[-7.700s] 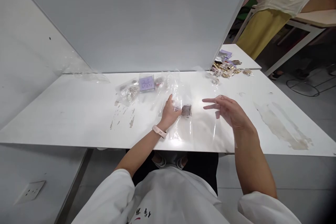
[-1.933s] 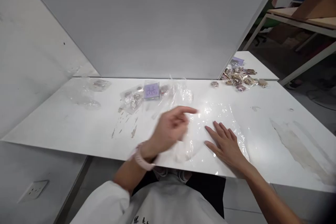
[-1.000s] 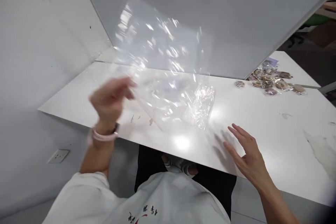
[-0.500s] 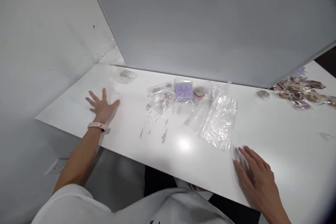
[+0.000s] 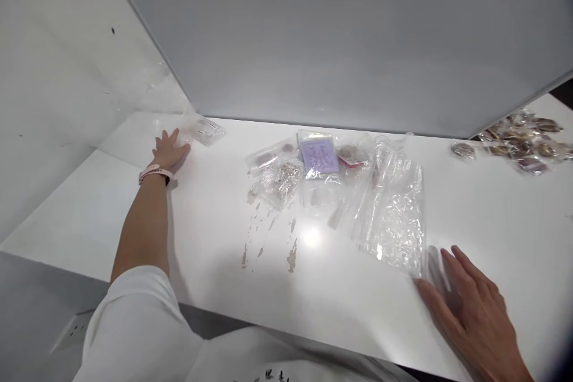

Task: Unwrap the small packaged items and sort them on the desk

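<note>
At the back left of the white table (image 5: 210,239), my left hand (image 5: 168,150) reaches out with its fingers spread. A small clear plastic bag (image 5: 208,130) lies right beside its fingers; I cannot tell whether they touch it. My right hand (image 5: 477,304) is at the right front, palm down, thumb and fingers apart, holding nothing. Its thumb is close to the lower corner of several large clear plastic bags (image 5: 396,221). In the middle are a purple square packet (image 5: 319,155) in clear wrap and small clear bags (image 5: 284,179) with brownish contents.
A pile of small wrapped items (image 5: 521,143) lies at the far right, and a single wrapped piece (image 5: 462,150) sits just left of it. A grey panel (image 5: 322,42) rises along the back edge, and a white wall (image 5: 54,83) closes off the left side.
My left hand has moved away from me across the table, up to the small clear bag in the back left corner. My right hand remains open near the large bags. The view has shifted slightly.
</note>
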Demonstrator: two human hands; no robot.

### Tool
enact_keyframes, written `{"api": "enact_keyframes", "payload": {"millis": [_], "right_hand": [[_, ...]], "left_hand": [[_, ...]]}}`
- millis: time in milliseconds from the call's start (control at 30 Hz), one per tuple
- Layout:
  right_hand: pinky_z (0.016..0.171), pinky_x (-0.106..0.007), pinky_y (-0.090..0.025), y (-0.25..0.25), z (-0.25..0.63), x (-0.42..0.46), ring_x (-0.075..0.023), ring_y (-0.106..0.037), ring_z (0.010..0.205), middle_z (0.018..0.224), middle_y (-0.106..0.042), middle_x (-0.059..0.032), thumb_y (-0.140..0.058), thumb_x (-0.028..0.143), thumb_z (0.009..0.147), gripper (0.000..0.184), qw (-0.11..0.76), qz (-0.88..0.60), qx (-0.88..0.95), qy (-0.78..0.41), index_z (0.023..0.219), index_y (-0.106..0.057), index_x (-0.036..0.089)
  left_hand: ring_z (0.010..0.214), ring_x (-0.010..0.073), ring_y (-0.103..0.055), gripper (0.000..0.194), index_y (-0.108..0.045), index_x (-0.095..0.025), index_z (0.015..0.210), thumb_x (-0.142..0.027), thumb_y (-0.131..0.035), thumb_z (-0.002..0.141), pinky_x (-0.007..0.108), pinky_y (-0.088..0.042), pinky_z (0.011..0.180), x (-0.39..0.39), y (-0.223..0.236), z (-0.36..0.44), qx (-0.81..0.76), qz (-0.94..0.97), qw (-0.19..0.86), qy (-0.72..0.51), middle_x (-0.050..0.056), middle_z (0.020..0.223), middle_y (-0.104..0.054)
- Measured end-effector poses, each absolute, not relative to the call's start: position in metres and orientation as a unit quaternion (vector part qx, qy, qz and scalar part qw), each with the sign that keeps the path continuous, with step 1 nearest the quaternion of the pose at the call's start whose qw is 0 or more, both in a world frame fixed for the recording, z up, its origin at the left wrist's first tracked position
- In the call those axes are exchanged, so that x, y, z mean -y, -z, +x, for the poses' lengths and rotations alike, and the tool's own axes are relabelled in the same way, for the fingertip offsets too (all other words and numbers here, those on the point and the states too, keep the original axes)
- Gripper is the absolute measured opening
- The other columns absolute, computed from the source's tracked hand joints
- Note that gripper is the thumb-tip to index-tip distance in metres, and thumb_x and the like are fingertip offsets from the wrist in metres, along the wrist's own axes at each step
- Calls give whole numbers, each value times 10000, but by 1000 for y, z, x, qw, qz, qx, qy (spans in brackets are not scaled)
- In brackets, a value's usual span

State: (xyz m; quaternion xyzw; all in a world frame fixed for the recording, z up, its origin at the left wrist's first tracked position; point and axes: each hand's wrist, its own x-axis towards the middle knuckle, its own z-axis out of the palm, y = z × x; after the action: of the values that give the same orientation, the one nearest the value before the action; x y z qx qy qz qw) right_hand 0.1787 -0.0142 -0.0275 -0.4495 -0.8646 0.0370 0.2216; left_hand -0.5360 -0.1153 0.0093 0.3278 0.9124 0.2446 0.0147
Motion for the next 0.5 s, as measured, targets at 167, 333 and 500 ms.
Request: {"api": "enact_keyframes", "payload": {"millis": [167,333,500], "right_hand": [[1110,-571,-368,17,127,-6,-395,-313,1466,1650,-221,-125,-588,552,920,850,257,-337,906,-22,1603,-142,310],[1085,-517,-358,20,108,-36,-320,-445,1371,1467,-517,-89,-437,371,1012,366,198,-326,922,-58,1351,-547,290],[972,-464,-426,11,158,-19,-276,-533,1236,1328,-611,-83,-408,309,1010,289,180,-288,928,-155,1172,-645,272]], "left_hand": [[1461,324,-230,651,-456,-40,1405,-129,-674,797,604,-151,1205,89,-55,-424,-846,343,-149,-379,162,1570,-359],[1222,241,-570,349,-638,-199,1221,-246,-590,879,432,-490,1030,77,-87,-259,-712,535,88,-446,71,1352,-616],[1400,264,-428,325,-649,-252,1219,-347,-595,913,489,-338,1181,81,-77,-102,-622,662,222,-355,64,1468,-533]]}}
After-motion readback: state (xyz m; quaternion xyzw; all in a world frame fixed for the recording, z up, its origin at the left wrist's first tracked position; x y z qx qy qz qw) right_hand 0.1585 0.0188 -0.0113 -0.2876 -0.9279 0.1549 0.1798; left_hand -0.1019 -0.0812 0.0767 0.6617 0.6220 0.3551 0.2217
